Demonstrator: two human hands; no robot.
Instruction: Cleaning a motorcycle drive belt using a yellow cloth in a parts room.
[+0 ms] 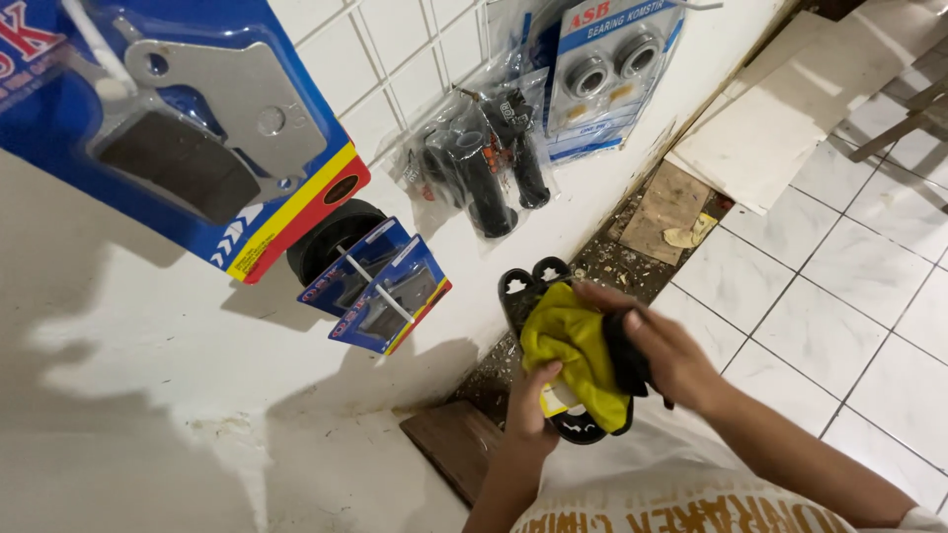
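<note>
My left hand [530,400] grips the lower edge of a flat black plastic part [525,284] with cut-outs, held upright in front of me. My right hand [660,347] presses a yellow cloth [575,345] against the face of that part, covering most of it. A bit of dark fabric shows under the right fingers. Both forearms come up from the bottom of the view over my white printed shirt [681,498].
A white wall carries hanging packaged spare parts: a large blue card with a metal brake pad [202,118], smaller blue packs [380,286], bagged black handle grips [484,163], a bearing pack [607,74]. White floor tiles [820,266], loose tile slabs [780,118], and a dirt gap [642,237] lie below.
</note>
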